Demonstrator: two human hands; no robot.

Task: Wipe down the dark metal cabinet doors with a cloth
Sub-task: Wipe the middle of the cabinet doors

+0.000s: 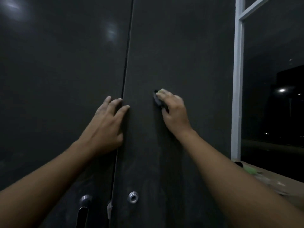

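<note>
While left hand [105, 127] fingers [123, 110] splay on the doors [189, 51], right hand [174, 113] grips — seemingly — a cloth [157, 99].

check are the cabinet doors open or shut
Shut: the left door and right door lie flush, only a thin dark seam between them.

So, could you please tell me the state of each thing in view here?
Left door, closed.
Right door, closed.
Left hand, fingers spread, resting across the seam between the doors.
Right hand, holds the cloth against the right door.
Cloth, bunched under the fingers, touching the right door.
Lock, no key in it.
</note>
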